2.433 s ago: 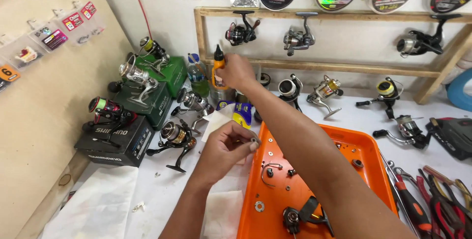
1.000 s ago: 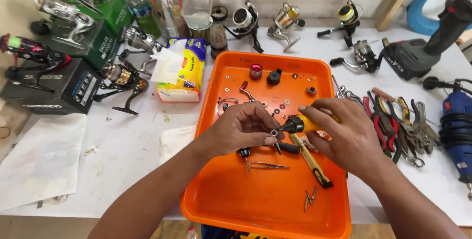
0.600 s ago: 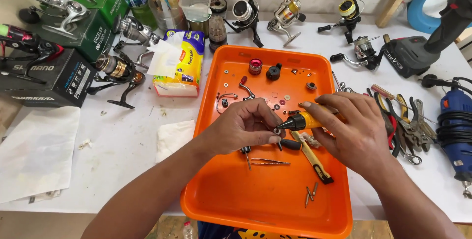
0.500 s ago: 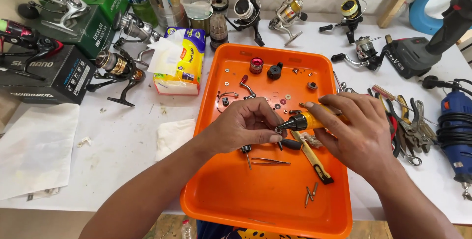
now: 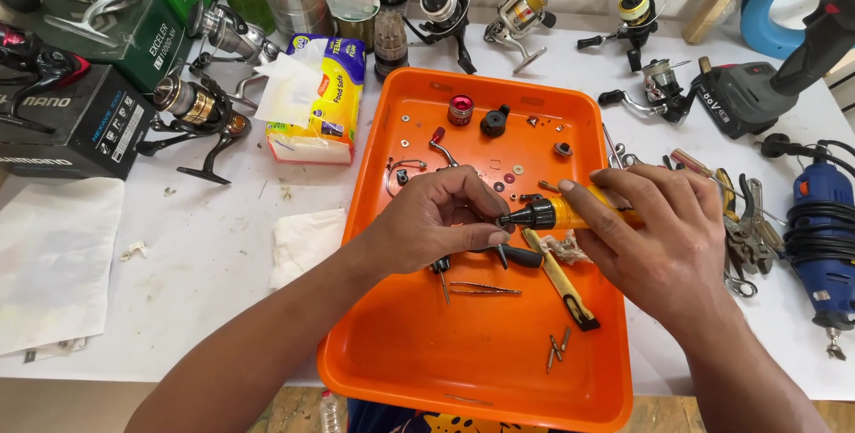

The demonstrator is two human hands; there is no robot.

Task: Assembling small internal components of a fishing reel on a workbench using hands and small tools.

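**Two hands meet over the orange tray**

Nearest the camera, the front rim of the orange tray (image 5: pixel 472 393) overhangs the white table (image 5: pixel 205 281). A few small screws (image 5: pixel 557 348) lie loose on the tray floor, and beyond them a yellow-handled knife (image 5: pixel 561 280) lies at a slant beside thin tweezers (image 5: pixel 481 288).

Above these, both hands work at the tray's middle. The left hand (image 5: pixel 436 228) has its fingers pinched together around a small part, too hidden to identify, held at the black tip of a yellow oil bottle (image 5: pixel 557 213). The right hand (image 5: pixel 655 237) is wrapped around that bottle's body, holding it on its side with the nozzle pointing left, touching the left fingertips.

Farther back in the tray sit a red spool cap (image 5: pixel 460 110), a black knob (image 5: pixel 495 120) and scattered washers. Left of the tray lies a tissue pack (image 5: pixel 316 99); right of it, pliers (image 5: pixel 744 219) and a blue rotary tool (image 5: pixel 819 237). Fishing reels (image 5: pixel 525 10) line the far edge of the table.
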